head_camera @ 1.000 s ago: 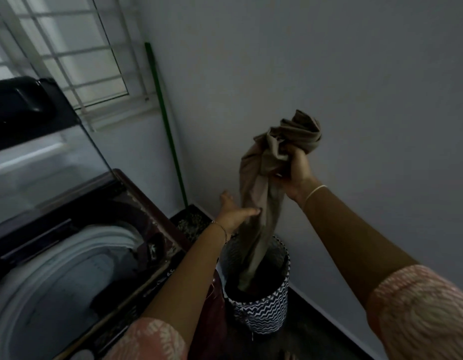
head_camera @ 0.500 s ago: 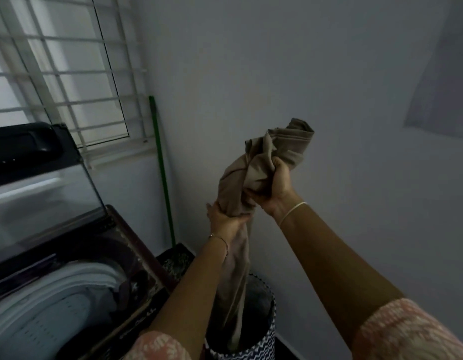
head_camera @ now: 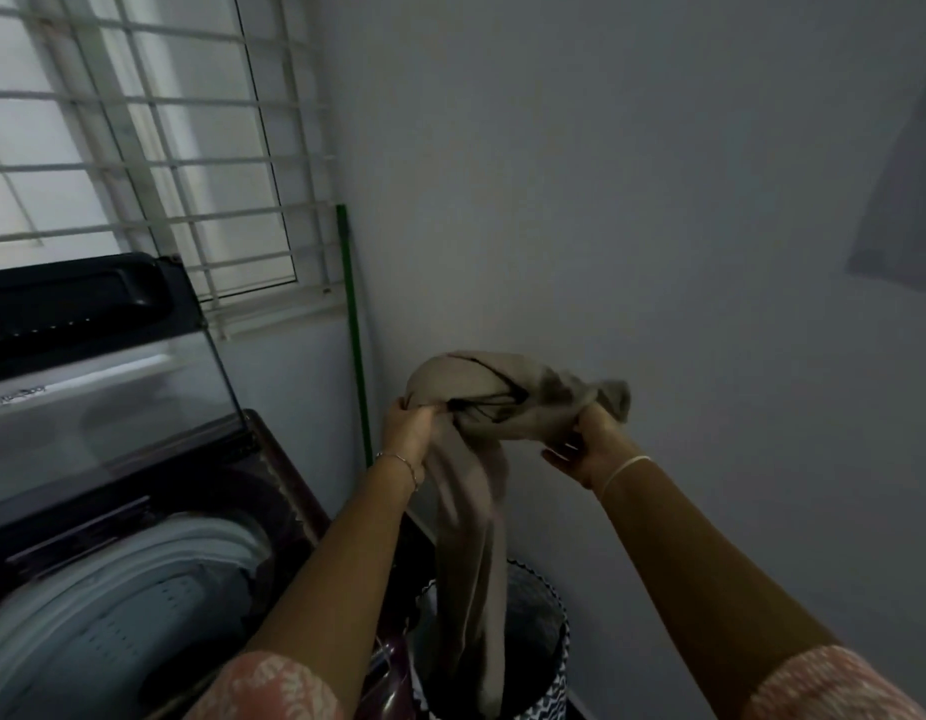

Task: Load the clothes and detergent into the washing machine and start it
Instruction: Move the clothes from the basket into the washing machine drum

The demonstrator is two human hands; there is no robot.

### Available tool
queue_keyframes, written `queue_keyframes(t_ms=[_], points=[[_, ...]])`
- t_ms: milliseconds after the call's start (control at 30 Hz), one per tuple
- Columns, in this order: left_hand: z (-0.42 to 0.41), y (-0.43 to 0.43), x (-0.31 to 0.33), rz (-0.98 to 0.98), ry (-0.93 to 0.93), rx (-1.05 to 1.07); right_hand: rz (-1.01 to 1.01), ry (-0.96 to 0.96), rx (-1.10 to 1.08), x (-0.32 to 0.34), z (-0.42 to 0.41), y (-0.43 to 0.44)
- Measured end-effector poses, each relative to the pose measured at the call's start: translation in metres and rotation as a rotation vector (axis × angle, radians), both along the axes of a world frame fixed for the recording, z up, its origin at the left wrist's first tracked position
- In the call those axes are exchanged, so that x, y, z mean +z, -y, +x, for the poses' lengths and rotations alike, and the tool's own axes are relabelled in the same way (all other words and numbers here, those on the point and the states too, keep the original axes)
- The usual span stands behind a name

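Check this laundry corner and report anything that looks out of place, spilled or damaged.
Nothing stands out. The left hand and right hand hold a beige garment whose tail hangs into the patterned basket. The washing machine stands with its lid raised. No spill or damage shows.

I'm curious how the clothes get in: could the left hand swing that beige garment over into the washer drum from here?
Probably yes. The left hand grips the garment beside the washer, whose lid stands open, so nothing blocks the drum. The garment's tail hangs into the basket and needs lifting clear.
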State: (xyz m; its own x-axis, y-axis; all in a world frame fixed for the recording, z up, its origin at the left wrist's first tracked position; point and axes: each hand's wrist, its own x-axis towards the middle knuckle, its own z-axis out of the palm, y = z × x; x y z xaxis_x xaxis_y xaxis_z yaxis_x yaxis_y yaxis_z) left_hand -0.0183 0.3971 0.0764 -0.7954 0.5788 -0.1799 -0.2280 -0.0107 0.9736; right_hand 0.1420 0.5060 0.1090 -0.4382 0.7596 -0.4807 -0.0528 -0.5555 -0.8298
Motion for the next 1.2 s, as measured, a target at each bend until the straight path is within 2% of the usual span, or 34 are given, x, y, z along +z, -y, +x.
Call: queue_keyframes(t_ms=[167,300,367,433,500,567,633,733,800,833,900,967,1100,1200], points=[[-0.012,-0.002,0.030,0.079,0.033,0.083,0.141,0.173,-0.184,-0.017,-0.001,-0.015],[-0.015,-0.009,0.044,0.116,0.005,0.145,0.331,0.069,-0.327,-0.016,-0.012,-0.016],[-0.015,-0.014,0.049,0.152,0.017,0.181,0.488,0.073,-0.388,-0.011,-0.016,-0.008],[-0.013,-0.018,0.054,0.210,0.070,0.204,0.770,0.231,-0.414,-0.015,-0.021,-0.002],[-0.009,-0.023,0.059,0.244,0.128,0.240,0.991,0.471,-0.342,-0.019,-0.026,0.007],[-0.008,-0.026,0.064,0.265,0.173,0.277,1.087,0.647,-0.196,-0.026,-0.030,0.010],[-0.006,-0.028,0.072,0.285,0.209,0.304,1.110,0.771,-0.002,-0.030,-0.032,0.008],[-0.002,-0.026,0.084,0.355,0.246,0.227,1.094,0.862,0.445,-0.030,-0.035,-0.006],[-0.002,-0.025,0.086,0.415,0.274,0.159,1.097,0.776,0.666,-0.032,-0.045,-0.009],[-0.002,-0.024,0.087,0.448,0.288,0.139,1.082,0.670,0.690,-0.033,-0.050,-0.008],[-0.005,-0.023,0.086,0.503,0.330,0.132,1.010,0.389,0.586,-0.035,-0.057,-0.004],[-0.008,-0.022,0.088,0.549,0.370,0.119,0.928,0.201,0.472,-0.035,-0.060,0.002],[-0.010,-0.014,0.086,0.605,0.435,0.088,1.001,0.023,0.230,-0.029,-0.072,0.013],[-0.020,-0.001,0.080,0.648,0.432,0.064,1.050,0.010,0.212,-0.015,-0.077,0.014]])
